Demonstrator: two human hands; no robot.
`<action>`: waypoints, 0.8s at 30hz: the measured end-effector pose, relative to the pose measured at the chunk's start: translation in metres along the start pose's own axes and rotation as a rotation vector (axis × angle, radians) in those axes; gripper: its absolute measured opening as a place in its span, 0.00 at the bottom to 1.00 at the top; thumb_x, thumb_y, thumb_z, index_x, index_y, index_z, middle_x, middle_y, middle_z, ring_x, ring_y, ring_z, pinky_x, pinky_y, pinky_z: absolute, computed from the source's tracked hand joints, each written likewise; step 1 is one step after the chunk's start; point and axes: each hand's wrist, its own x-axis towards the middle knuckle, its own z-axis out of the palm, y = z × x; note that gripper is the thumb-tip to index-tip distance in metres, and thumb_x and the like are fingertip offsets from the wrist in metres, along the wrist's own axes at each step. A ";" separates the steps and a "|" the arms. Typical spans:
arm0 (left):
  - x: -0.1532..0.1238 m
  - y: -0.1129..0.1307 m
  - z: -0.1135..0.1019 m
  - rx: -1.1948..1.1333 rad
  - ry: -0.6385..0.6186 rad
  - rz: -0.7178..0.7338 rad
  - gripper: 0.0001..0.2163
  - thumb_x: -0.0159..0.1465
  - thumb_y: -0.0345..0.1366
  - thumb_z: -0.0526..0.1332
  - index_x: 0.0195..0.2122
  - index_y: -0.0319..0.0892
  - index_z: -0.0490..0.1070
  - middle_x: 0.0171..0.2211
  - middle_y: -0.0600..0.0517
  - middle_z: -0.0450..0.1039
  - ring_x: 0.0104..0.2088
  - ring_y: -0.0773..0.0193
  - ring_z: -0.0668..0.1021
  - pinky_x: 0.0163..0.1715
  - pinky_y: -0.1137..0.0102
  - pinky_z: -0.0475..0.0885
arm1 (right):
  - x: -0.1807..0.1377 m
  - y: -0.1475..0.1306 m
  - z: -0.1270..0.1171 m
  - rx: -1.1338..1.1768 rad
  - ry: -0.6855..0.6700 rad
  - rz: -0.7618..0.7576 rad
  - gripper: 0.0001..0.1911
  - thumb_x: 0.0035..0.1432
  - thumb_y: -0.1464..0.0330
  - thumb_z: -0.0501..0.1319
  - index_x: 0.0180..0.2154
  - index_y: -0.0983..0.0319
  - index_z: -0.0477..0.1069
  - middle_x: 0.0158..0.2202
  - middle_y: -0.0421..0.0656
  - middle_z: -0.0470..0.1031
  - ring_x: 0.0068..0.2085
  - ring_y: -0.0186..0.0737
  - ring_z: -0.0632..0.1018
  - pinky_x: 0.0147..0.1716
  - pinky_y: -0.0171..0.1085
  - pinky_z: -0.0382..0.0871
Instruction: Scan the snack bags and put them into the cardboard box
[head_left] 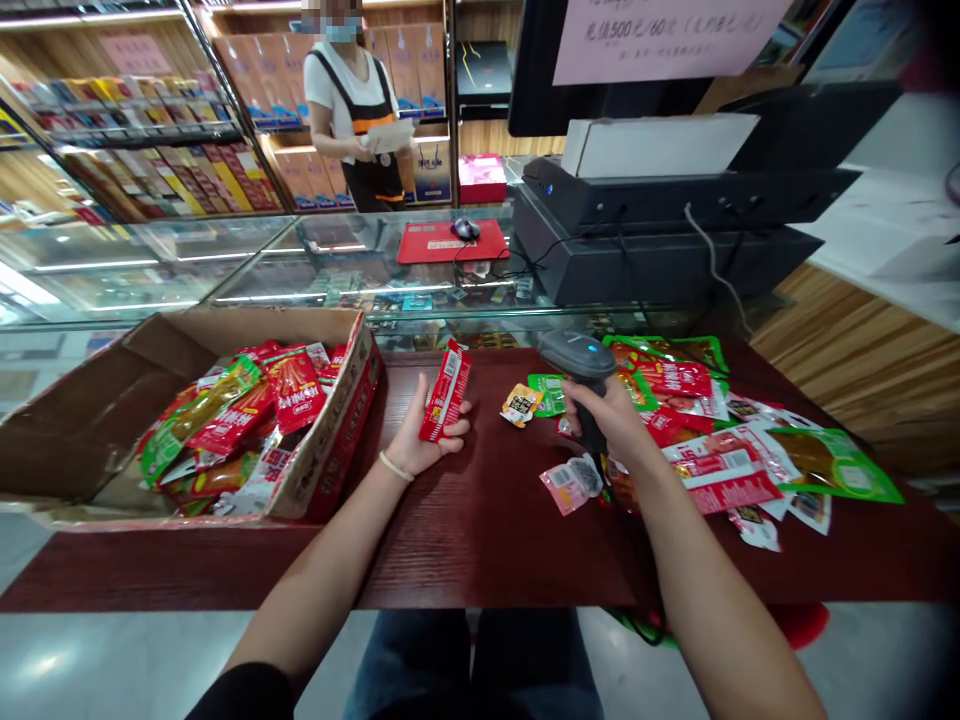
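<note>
My left hand (429,425) is closed around a narrow red snack packet (447,392), tilted so that its printed side with a white strip faces up. A black barcode scanner (581,365) is gripped by its handle in my right hand (611,415), its head toward the left. Close to the scanner lie a small yellow packet (521,404), a green packet (547,394) and a pink packet (570,484). To the left of my left hand stands an open cardboard box (322,440) holding several red and green snack packets (240,415).
Right of my right hand is a loose pile of snack packets (724,465) on the dark red table (487,530). Behind are a glass counter (262,270), a mouse (466,230) on a red mat (427,243), and black register equipment (660,240). A person (352,110) holding paper stands beyond.
</note>
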 end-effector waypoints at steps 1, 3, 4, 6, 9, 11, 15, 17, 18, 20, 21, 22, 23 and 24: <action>-0.002 0.001 -0.001 -0.017 -0.020 -0.008 0.31 0.58 0.65 0.51 0.38 0.38 0.72 0.37 0.42 0.73 0.22 0.70 0.65 0.15 0.74 0.59 | -0.001 0.000 0.001 -0.003 -0.002 0.003 0.19 0.50 0.56 0.69 0.25 0.59 0.62 0.18 0.34 0.65 0.15 0.30 0.65 0.13 0.32 0.61; -0.005 0.001 -0.002 -0.035 -0.046 -0.021 0.27 0.60 0.59 0.56 0.43 0.38 0.73 0.43 0.39 0.74 0.27 0.65 0.72 0.20 0.71 0.66 | -0.001 -0.001 0.003 -0.009 0.000 0.004 0.19 0.50 0.56 0.69 0.25 0.59 0.62 0.18 0.34 0.65 0.15 0.30 0.66 0.13 0.32 0.60; -0.006 0.001 -0.002 -0.031 -0.053 -0.034 0.23 0.60 0.53 0.58 0.46 0.38 0.73 0.45 0.39 0.74 0.31 0.63 0.75 0.24 0.70 0.70 | -0.001 0.000 0.003 -0.016 -0.002 0.003 0.19 0.50 0.56 0.68 0.25 0.59 0.62 0.18 0.34 0.65 0.14 0.30 0.66 0.13 0.32 0.60; -0.005 -0.001 -0.001 0.008 -0.048 -0.048 0.18 0.59 0.43 0.62 0.48 0.38 0.72 0.47 0.40 0.75 0.38 0.57 0.78 0.33 0.66 0.74 | -0.001 0.000 0.005 -0.034 -0.004 0.001 0.19 0.50 0.56 0.68 0.27 0.58 0.61 0.18 0.33 0.65 0.14 0.30 0.66 0.12 0.32 0.60; -0.001 -0.004 0.000 0.145 0.026 -0.007 0.18 0.57 0.37 0.65 0.48 0.37 0.70 0.44 0.40 0.77 0.41 0.53 0.80 0.38 0.64 0.75 | -0.001 0.000 0.006 -0.077 -0.007 -0.003 0.19 0.50 0.56 0.68 0.32 0.58 0.61 0.17 0.32 0.64 0.14 0.30 0.65 0.12 0.32 0.60; 0.002 -0.006 -0.001 0.259 0.124 0.034 0.20 0.55 0.38 0.69 0.46 0.36 0.70 0.40 0.41 0.79 0.37 0.55 0.82 0.36 0.66 0.75 | -0.001 0.001 0.006 -0.131 -0.007 0.015 0.20 0.50 0.55 0.68 0.37 0.57 0.62 0.17 0.31 0.64 0.14 0.31 0.65 0.12 0.32 0.59; 0.005 -0.006 -0.010 0.419 0.225 0.057 0.22 0.51 0.42 0.72 0.42 0.35 0.72 0.33 0.43 0.80 0.32 0.57 0.82 0.33 0.68 0.75 | -0.004 0.001 0.005 -0.256 -0.134 0.082 0.27 0.51 0.56 0.67 0.48 0.55 0.60 0.19 0.30 0.65 0.14 0.32 0.65 0.12 0.31 0.59; 0.006 -0.006 -0.014 0.452 0.219 0.032 0.22 0.50 0.44 0.72 0.41 0.35 0.73 0.31 0.45 0.80 0.32 0.56 0.82 0.33 0.68 0.75 | -0.007 0.001 0.005 -0.287 -0.251 0.099 0.29 0.52 0.57 0.67 0.52 0.55 0.59 0.20 0.31 0.66 0.15 0.31 0.66 0.12 0.30 0.59; 0.006 -0.006 -0.016 0.458 0.217 0.020 0.22 0.49 0.44 0.72 0.40 0.35 0.74 0.30 0.45 0.80 0.32 0.56 0.82 0.33 0.68 0.75 | -0.008 0.001 0.006 -0.296 -0.299 0.105 0.30 0.52 0.58 0.67 0.54 0.54 0.59 0.21 0.31 0.67 0.15 0.31 0.66 0.13 0.30 0.59; 0.006 -0.005 -0.018 0.467 0.207 0.003 0.22 0.49 0.44 0.72 0.41 0.36 0.74 0.29 0.46 0.80 0.32 0.56 0.82 0.33 0.68 0.75 | -0.010 0.001 0.007 -0.309 -0.360 0.123 0.31 0.52 0.59 0.68 0.55 0.54 0.60 0.22 0.33 0.68 0.16 0.31 0.66 0.13 0.31 0.60; 0.006 -0.005 -0.018 0.474 0.203 0.000 0.22 0.50 0.44 0.72 0.41 0.36 0.74 0.29 0.47 0.80 0.32 0.56 0.82 0.33 0.68 0.74 | -0.011 0.002 0.007 -0.313 -0.375 0.132 0.30 0.52 0.59 0.68 0.54 0.55 0.62 0.22 0.33 0.67 0.16 0.31 0.66 0.13 0.31 0.60; 0.006 -0.004 -0.018 0.487 0.202 -0.001 0.21 0.50 0.44 0.71 0.41 0.35 0.74 0.29 0.47 0.80 0.32 0.57 0.82 0.32 0.68 0.74 | -0.011 0.002 0.007 -0.318 -0.384 0.142 0.27 0.52 0.59 0.68 0.52 0.56 0.64 0.21 0.33 0.67 0.16 0.31 0.66 0.13 0.31 0.60; 0.006 -0.004 -0.017 0.510 0.208 0.003 0.20 0.51 0.43 0.71 0.40 0.35 0.74 0.29 0.47 0.80 0.31 0.57 0.82 0.32 0.68 0.74 | -0.011 0.003 0.006 -0.322 -0.394 0.152 0.24 0.53 0.59 0.68 0.49 0.57 0.66 0.20 0.33 0.66 0.16 0.31 0.66 0.14 0.31 0.60; 0.006 -0.004 -0.016 0.540 0.220 0.009 0.20 0.51 0.43 0.71 0.40 0.35 0.75 0.29 0.47 0.80 0.30 0.58 0.81 0.31 0.69 0.74 | -0.012 0.003 0.005 -0.325 -0.404 0.160 0.21 0.53 0.59 0.67 0.47 0.58 0.68 0.19 0.33 0.65 0.16 0.31 0.65 0.14 0.31 0.59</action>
